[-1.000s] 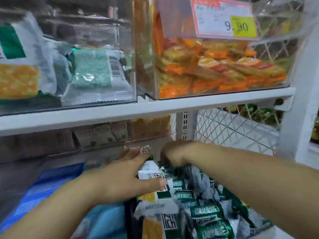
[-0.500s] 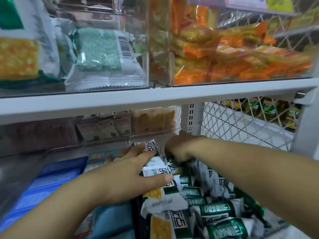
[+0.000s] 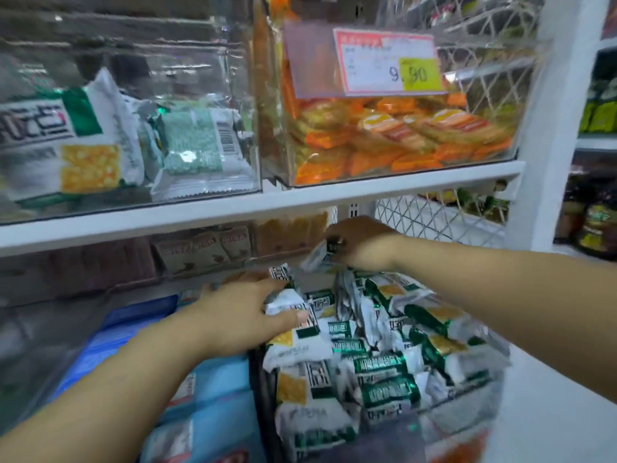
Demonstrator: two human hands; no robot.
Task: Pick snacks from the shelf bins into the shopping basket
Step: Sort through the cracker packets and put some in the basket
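Status: the picking step is in progress and no transfer to the basket can be confirmed.

Both arms reach under the white shelf board into the lower clear plastic bin, which holds a loose pile of green-and-white foil snack packets.

- Right hand: the fingers are curled round one crumpled green-and-white packet. The packet is lifted clear at the back of the bin, above the pile.
- Left hand: the fingers are stretched nearly straight over the left edge of the pile, with the thumb spread. One packet sits between the thumb and forefinger. The picture does not show whether this packet is pinched or only pressed.

The shopping basket cannot be identified in this view, so the number of snacks already collected is unknown.

Remaining work, as judged from this view:
1. Draw the held packet out from under the shelf board.
2. Carry it to the basket and let it go.
3. Repeat for further packets.

The low shelf board leaves little clearance, so the packet is best withdrawn toward the person.

Adjacent stock:
- Blue packets lie in the compartment to the left.
- On the shelf above, a clear bin of orange packets carries a red-bordered price label.
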